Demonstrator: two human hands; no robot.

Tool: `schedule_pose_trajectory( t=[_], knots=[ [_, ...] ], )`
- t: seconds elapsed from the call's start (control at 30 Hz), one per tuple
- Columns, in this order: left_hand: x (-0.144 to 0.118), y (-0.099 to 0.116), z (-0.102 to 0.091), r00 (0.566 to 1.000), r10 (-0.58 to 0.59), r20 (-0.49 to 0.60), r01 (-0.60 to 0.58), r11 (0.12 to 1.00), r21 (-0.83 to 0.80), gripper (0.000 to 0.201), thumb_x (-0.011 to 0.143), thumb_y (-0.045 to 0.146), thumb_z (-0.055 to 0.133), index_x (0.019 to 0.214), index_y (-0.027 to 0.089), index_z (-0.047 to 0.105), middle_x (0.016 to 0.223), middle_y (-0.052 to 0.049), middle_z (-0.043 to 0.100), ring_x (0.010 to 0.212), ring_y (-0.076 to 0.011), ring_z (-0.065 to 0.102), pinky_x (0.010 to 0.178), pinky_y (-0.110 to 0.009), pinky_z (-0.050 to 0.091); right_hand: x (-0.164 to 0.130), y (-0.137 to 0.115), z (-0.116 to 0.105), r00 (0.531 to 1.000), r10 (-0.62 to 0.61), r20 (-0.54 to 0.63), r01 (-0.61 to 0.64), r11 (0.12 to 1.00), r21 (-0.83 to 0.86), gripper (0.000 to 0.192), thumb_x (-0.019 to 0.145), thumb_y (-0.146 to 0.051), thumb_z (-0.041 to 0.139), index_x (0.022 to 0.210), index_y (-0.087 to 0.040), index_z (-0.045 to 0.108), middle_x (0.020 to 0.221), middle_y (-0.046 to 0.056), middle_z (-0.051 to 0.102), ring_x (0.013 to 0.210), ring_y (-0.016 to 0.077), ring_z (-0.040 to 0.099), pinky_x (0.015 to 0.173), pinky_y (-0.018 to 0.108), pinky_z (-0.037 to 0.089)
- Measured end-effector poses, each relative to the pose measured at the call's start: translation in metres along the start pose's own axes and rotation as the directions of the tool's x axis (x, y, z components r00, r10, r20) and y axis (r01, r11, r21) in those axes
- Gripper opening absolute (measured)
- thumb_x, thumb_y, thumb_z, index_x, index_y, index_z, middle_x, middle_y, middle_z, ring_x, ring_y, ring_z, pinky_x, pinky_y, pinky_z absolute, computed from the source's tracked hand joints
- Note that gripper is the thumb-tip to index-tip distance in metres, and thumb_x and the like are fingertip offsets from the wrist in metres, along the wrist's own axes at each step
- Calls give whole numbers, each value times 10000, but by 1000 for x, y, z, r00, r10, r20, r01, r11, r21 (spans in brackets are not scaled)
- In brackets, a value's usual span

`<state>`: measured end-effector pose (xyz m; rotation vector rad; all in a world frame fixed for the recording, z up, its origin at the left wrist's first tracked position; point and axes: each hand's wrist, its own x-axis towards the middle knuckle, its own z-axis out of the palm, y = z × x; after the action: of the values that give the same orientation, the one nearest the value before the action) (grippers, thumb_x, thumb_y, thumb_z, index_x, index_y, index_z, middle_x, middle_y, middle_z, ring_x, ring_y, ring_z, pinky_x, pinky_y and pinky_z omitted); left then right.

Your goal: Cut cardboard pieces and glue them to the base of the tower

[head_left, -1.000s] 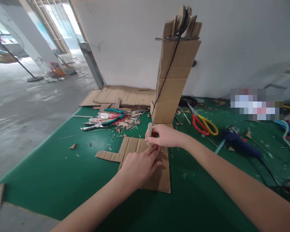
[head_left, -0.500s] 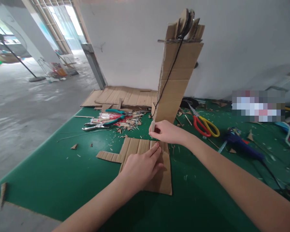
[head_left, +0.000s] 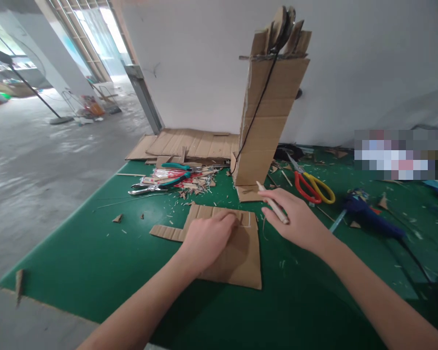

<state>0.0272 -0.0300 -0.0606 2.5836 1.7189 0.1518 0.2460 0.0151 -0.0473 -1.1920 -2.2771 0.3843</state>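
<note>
My left hand point(head_left: 208, 240) rests on a flat cut piece of cardboard point(head_left: 243, 262), fingers bent down and drawn together on it; their tips are hidden. A narrow strip juts from the cardboard's left side, and thin white lines mark its upper right corner. My right hand point(head_left: 295, 216) holds a slim pale pen point(head_left: 275, 206) between thumb and fingers, raised off the cardboard to its right, tip pointing up and left. Behind the hands stands a tall cardboard tower point(head_left: 264, 121) with a round wheel point(head_left: 282, 29) on top and a black cord point(head_left: 257, 109) running down it.
Teal-handled pliers point(head_left: 164, 184) lie among wooden sticks and scraps at the left. Red and yellow scissors point(head_left: 310, 184) and a blue glue gun point(head_left: 368, 218) lie at the right on the green table point(head_left: 95, 262). Flat cardboard sheets point(head_left: 193, 143) lie against the wall.
My right hand has moved right and back towards me with the pen, away from the cardboard's upper edge. My left hand's fingers, stretched flat before, are now curled, uncovering white lines.
</note>
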Motion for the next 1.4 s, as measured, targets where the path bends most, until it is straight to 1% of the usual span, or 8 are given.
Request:
schedule_pose_trajectory(
  t=[0.13, 0.33, 0.57, 0.9, 1.0, 1.1, 1.23, 1.4],
  knots=[
    [6, -28, -4, 989, -147, -29, 147, 989, 22, 338, 954, 267, 285, 1141, 255, 566, 1151, -44, 640, 892, -190, 648, 649, -273, 483, -31, 16, 2, 995, 39, 89, -17, 972, -235, 519, 841, -466, 481, 1321, -270, 449, 1172, 106, 560, 1100, 287, 506, 883, 440, 458],
    [10, -41, 0, 964, -250, -97, 255, 966, 43, 372, 947, 273, 260, 1243, 272, 486, 1377, -55, 466, 842, -185, 654, 630, -293, 489, -48, 28, 5, 993, 101, 54, -78, 940, -331, 410, 912, -463, 371, 1185, -245, 586, 1179, 104, 557, 1088, 276, 494, 907, 445, 433],
    [6, -23, 3, 980, -80, -182, 95, 993, 71, 356, 946, 326, 306, 1166, 208, 560, 1182, -90, 575, 1114, -263, 488, 920, -431, 394, -45, 41, 5, 977, 214, -14, -205, 916, -344, 429, 947, -391, 270, 1217, -206, 548, 1179, 106, 577, 1071, 286, 505, 854, 462, 432],
    [8, -26, 2, 968, -57, -245, 93, 986, 139, 308, 935, 317, 315, 941, 161, 581, 1011, -115, 573, 1015, -266, 470, 894, -427, 369, -46, 44, 0, 978, 192, -81, -209, 905, -371, 397, 932, -353, 322, 1189, -157, 553, 1148, 118, 608, 1084, 308, 522, 831, 464, 432],
    [7, -25, -8, 955, -38, -295, 77, 989, 122, 288, 931, 321, 322, 965, 162, 560, 1004, -118, 580, 978, -263, 503, 862, -425, 374, -45, 39, -4, 968, 197, -154, -230, 942, -245, 381, 925, -365, 361, 1175, -149, 550, 1114, 125, 622, 1092, 304, 520, 893, 488, 399],
    [7, -21, -24, 970, 24, -243, -3, 996, 85, 286, 949, 311, 285, 936, 171, 534, 904, -76, 617, 880, -227, 558, 811, -395, 382, -45, 29, -8, 953, 276, -128, -261, 957, 125, 397, 906, -422, 406, 1186, -168, 528, 1072, 121, 625, 1017, 261, 561, 857, 442, 439],
    [7, -8, -50, 965, 191, -178, -167, 976, 142, 296, 960, 279, 269, 868, 180, 532, 835, -42, 625, 831, -204, 566, 772, -374, 374, -46, 7, -8, 958, 223, 180, -286, 715, 638, 405, 860, -418, 506, 1200, -200, 510, 979, 76, 623, 815, 168, 613, 657, 299, 492],
    [5, 9, -77, 903, 357, -240, -305, 925, 228, 236, 935, 264, 356, 886, 200, 578, 864, -36, 629, 860, -198, 563, 896, -446, 355, -51, -11, -4, 883, 100, 459, -435, 541, 720, 303, 830, -361, 586, 1062, -165, 586, 608, -30, 569, 510, 95, 553, 440, 207, 414]
  ],
)
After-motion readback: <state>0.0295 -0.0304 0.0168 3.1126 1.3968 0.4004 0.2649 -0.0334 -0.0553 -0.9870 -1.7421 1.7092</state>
